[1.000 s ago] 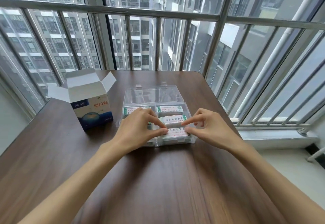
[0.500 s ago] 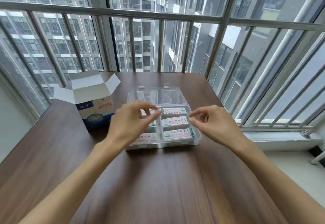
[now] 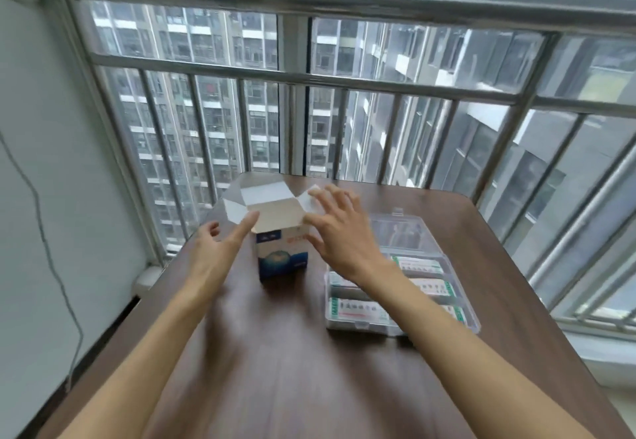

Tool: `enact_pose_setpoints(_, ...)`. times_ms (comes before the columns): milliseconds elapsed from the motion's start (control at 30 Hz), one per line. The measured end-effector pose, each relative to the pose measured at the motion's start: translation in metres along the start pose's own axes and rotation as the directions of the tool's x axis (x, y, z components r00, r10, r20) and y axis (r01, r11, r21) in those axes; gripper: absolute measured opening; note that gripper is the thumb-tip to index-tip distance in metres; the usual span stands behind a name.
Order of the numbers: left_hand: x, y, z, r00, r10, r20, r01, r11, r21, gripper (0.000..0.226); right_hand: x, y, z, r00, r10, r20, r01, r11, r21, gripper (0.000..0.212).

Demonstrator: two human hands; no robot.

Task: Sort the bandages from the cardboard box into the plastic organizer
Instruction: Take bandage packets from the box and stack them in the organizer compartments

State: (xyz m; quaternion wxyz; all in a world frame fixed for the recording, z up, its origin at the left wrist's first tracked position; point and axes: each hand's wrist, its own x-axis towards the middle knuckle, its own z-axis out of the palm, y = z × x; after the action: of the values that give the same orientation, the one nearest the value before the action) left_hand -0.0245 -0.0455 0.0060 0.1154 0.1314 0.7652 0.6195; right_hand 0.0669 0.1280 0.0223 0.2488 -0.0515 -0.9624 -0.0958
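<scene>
The open cardboard box (image 3: 280, 249) stands between both hands: left hand (image 3: 215, 249) and right hand (image 3: 339, 232) are spread, fingers straight, at its flaps; contact is blurred. Right forearm partly hides the plastic organizer (image 3: 461, 304) holding bandages (image 3: 418, 264), right on the surface (image 3: 292, 369).

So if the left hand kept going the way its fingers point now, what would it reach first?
Most likely the cardboard box. The left hand is open, its fingers aimed at the box's near-left top edge, just under the side flap. Whether a fingertip already touches cannot be told, given motion blur.
</scene>
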Motion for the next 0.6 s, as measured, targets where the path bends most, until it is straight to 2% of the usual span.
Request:
enact_pose_setpoints(67, -0.002, 0.009, 0.008, 0.995, 0.076, 0.071, -0.068, 0.991, -0.117, 0.046, -0.009, -0.004, 0.007, 0.993, 0.009, -0.121, -0.002, 0.999, 0.054, 0.010)
enact_pose_setpoints(100, -0.002, 0.010, 0.014, 0.988, 0.148, 0.045, -0.143, 0.985, -0.100, 0.027, -0.015, -0.005, 0.009, 0.987, 0.001, -0.163, 0.011, 0.997, 0.076, 0.009)
enact_pose_setpoints(133, -0.003, 0.007, 0.018, 0.977, 0.214, 0.006, -0.213, 0.976, -0.040, 0.023, -0.022, -0.006, 0.010, 0.982, -0.007, -0.186, 0.024, 0.996, 0.088, 0.010)
enact_pose_setpoints(233, -0.013, -0.003, 0.020, 0.945, 0.326, -0.031, -0.312, 0.925, 0.219, 0.030, -0.040, -0.006, 0.010, 0.981, -0.059, -0.183, 0.073, 0.995, 0.070, 0.012)
enact_pose_setpoints(433, -0.030, 0.001, 0.019, 0.880, 0.471, 0.064, -0.455, 0.794, 0.404, 0.033, -0.046, -0.020, -0.002, 0.965, -0.225, -0.137, 0.219, 0.974, -0.058, 0.032)
enact_pose_setpoints(467, -0.031, 0.003, 0.019, 0.875, 0.477, 0.082, -0.461, 0.770, 0.442, 0.035, -0.042, -0.023, -0.005, 0.964, -0.252, -0.086, 0.244, 0.965, -0.095, 0.039)
enact_pose_setpoints(533, -0.032, 0.005, 0.020, 0.872, 0.479, 0.099, -0.463, 0.744, 0.482, 0.038, -0.033, -0.023, -0.009, 0.948, -0.298, 0.112, 0.316, 0.925, -0.213, 0.046)
enact_pose_setpoints(600, -0.033, 0.009, 0.020, 0.898, 0.435, 0.063, -0.408, 0.771, 0.489, 0.037, -0.026, -0.020, -0.015, 0.906, -0.294, 0.305, 0.383, 0.876, -0.293, 0.036)
